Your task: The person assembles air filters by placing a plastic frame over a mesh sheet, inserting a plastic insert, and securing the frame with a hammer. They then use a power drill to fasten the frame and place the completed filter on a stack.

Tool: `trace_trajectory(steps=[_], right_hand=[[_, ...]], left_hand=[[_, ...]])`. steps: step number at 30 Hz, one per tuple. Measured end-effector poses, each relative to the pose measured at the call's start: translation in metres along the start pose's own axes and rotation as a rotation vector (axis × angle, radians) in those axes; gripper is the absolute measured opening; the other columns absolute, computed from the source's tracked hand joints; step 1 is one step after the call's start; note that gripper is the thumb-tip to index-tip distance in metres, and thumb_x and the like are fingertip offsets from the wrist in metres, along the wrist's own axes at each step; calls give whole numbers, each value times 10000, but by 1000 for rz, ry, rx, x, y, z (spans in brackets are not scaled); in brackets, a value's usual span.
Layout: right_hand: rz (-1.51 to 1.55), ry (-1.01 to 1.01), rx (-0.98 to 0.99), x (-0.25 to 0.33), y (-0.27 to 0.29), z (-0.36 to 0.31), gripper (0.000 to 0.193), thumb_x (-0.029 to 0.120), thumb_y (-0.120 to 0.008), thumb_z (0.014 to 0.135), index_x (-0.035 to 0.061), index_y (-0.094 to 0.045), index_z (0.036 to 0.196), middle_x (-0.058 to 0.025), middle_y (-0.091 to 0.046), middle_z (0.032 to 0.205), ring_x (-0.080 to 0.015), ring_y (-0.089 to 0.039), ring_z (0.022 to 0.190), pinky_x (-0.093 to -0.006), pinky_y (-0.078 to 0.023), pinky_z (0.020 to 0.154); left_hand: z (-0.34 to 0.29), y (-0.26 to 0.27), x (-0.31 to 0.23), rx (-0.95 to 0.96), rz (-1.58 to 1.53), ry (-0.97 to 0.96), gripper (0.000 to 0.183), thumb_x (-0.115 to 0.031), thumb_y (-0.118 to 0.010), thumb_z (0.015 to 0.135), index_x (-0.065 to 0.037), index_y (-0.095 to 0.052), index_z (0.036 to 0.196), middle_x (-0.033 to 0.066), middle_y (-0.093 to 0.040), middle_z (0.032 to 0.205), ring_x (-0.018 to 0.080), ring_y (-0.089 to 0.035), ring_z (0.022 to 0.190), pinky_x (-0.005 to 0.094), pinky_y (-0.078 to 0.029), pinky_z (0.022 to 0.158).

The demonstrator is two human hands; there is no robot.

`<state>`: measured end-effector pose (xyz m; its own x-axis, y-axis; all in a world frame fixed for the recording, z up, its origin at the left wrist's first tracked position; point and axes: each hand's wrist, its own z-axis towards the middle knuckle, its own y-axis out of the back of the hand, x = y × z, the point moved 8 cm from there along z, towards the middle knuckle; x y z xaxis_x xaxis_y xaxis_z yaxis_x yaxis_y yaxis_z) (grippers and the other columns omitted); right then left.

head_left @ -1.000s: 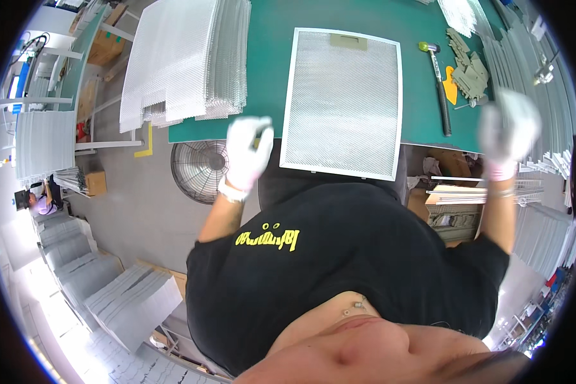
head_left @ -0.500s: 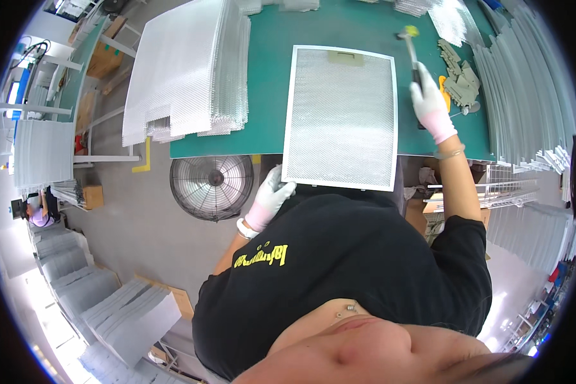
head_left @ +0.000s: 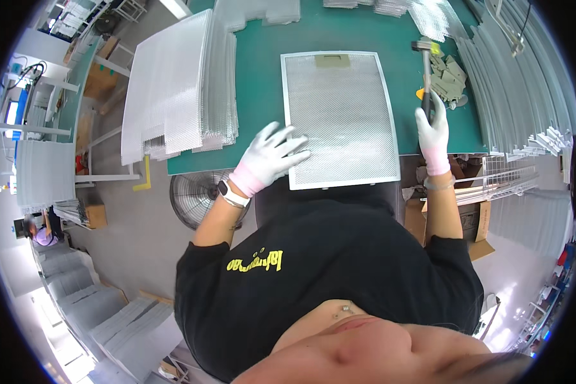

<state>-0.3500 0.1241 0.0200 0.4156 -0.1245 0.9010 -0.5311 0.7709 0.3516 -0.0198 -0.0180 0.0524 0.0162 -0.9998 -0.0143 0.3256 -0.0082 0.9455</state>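
A mesh filter panel (head_left: 339, 121) in a thin white frame lies on the green table, its near edge reaching past the table's front toward me. A beige plastic latch piece (head_left: 332, 61) is set at its far edge. My gloved left hand (head_left: 269, 157) is spread open over the panel's left edge; whether the fingertips touch the mesh I cannot tell. To the right of the panel, my gloved right hand (head_left: 434, 131) closes round the black handle of a hammer (head_left: 427, 73), whose head points away from me and has a yellow-green face.
Loose beige plastic pieces (head_left: 449, 80) lie in a pile beside the hammer. Tall stacks of mesh sheets (head_left: 173, 89) stand on the left of the table, and rows of framed panels (head_left: 518, 89) on the right. A floor fan (head_left: 201, 198) and a cardboard box (head_left: 480, 237) are below.
My left hand has left the panel's near corner and risen over its left side, fingers spreading. The hammer has come nearer the beige pieces. The panel's far end has shifted slightly left in view.
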Motion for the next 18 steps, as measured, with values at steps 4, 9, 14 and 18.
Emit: trace_trajectory(steps=[4, 9, 14, 18], right_hand=[[-163, 132, -152, 3, 52, -23, 560, 53, -607, 932, -1, -412, 1453, -156, -532, 1368, -240, -542, 1232, -337, -399, 1061], [23, 16, -170, -6, 90, -41, 578, -13, -541, 940, -1, -362, 1490, -93, -563, 1244, -154, -555, 1083, -274, -445, 964], [494, -43, -60, 3, 71, -42, 655, -73, -473, 916, 44, -287, 1534, -57, -521, 1071, -84, -518, 787, -219, -488, 704], [658, -77, -161, 14, 53, -58, 582, 50, -451, 1016, 66, -232, 1555, -67, -503, 1068, -60, -449, 588, -215, -431, 531]], left_hand=[[58, 67, -16, -109, 76, -159, 356, -179, -673, 744, -147, -644, 1098, 30, -653, 1047, 194, -647, 1032, 400, -495, 977], [142, 158, -50, -129, 238, -226, 266, -188, -667, 765, -101, -640, 1015, 9, -592, 794, 208, -585, 717, 370, -467, 700], [220, 127, -40, 15, 276, -266, 180, -198, -659, 844, -93, -616, 983, 58, -584, 787, 239, -559, 702, 369, -454, 731], [238, 97, -23, -73, 47, -275, 195, -190, -647, 889, -77, -644, 1048, 70, -639, 852, 257, -596, 760, 378, -472, 769]])
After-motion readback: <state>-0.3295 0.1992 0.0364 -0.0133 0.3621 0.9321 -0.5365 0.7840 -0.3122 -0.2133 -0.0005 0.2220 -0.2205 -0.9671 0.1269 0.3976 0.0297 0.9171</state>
